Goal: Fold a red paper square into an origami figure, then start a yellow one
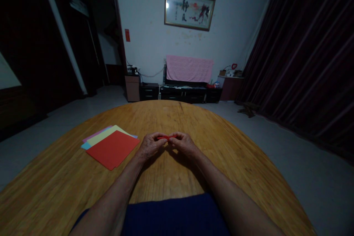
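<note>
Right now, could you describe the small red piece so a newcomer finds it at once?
Find the wooden table with the curved edge; over it, the left hand and right hand nearly meet. Between them they hold the small red piece. Unlike the larger, flat red sheet at left, it is narrow and pinched.

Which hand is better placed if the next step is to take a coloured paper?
Probably the left hand: the coloured papers lie on its side, close to it, while the right hand is farther away. Both hold a small red piece, so the left might release first.
</note>
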A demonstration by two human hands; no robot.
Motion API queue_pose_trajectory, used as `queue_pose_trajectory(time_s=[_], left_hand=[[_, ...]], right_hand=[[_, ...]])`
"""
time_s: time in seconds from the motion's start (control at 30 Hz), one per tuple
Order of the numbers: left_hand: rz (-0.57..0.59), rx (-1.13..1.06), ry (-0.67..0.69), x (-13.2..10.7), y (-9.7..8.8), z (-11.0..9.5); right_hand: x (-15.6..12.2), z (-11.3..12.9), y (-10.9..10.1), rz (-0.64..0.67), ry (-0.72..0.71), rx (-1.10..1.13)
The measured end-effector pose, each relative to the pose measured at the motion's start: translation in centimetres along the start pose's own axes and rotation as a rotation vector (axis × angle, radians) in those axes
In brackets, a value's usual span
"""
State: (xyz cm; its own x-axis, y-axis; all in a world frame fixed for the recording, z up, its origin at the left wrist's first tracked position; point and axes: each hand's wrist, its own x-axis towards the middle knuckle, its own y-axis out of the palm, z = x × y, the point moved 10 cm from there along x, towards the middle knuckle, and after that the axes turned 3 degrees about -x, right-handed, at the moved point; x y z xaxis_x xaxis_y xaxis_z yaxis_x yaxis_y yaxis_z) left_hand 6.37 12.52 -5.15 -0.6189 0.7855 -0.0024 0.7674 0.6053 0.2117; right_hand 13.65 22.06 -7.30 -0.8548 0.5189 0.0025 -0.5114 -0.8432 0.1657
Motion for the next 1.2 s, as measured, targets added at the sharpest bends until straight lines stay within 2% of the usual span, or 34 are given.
queue_pose_trajectory(time_s=[0.27,0.4,0.6,0.83,1.03,1.2], left_hand=[[-0.026,0.126,0.088,0.8,-0.6,0.4],[-0.026,0.156,0.089,1.0,-0.8,0.7],[-0.017,0.192,0.08,1.3,-1.0,0.9],[-0.011,0.263,0.092,0.9,-0.5,0.2],[0.004,-0.022,-0.017,0.3,0.2,0.5],[-0.005,-0.129,-0.028,1.3,-0.7,1.5]], right_hand=[[-0.1,-0.5,0.1,-0.044,0.013,0.047],[-0.2,-0.7,0.5,-0.043,0.028,0.068],[0.2,-0.6,0.6,-0.018,0.006,0.021],[0.2,-0.7,0.2,-0.059,0.007,-0.106],[0.2,-0.7,0.1,-0.066,0.004,-0.058],[0.1,-0.4,0.2,-0.046,0.019,0.011]])
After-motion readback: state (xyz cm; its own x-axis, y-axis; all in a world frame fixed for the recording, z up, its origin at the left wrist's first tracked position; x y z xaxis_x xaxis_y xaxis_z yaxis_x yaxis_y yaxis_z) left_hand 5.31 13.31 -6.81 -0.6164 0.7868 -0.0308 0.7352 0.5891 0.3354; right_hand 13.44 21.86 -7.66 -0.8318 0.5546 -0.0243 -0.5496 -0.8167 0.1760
